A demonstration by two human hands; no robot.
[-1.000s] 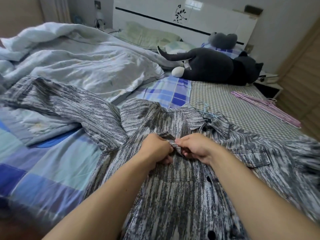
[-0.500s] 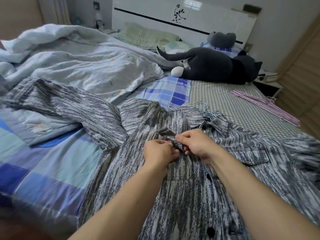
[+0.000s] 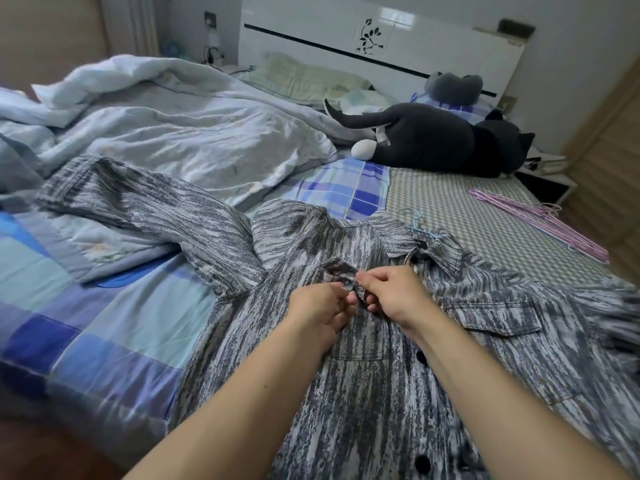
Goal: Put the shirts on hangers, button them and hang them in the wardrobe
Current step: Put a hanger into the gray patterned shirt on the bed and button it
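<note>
Both hands, left hand (image 3: 320,308) and right hand (image 3: 394,294), pinching soft, limp shirt (image 3: 374,393) placket at upper button; best held by edges.

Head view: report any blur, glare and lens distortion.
Head view: motion blur smears the grey shirt at the right and bottom edges; window glare on the glossy headboard; wide-angle bending toward the corners; both hands, left hand and right hand, are sharp.

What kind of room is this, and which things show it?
Most likely a bedroom at home: a bed with a white headboard, a rumpled quilt and a plush cat lying on it.
</note>
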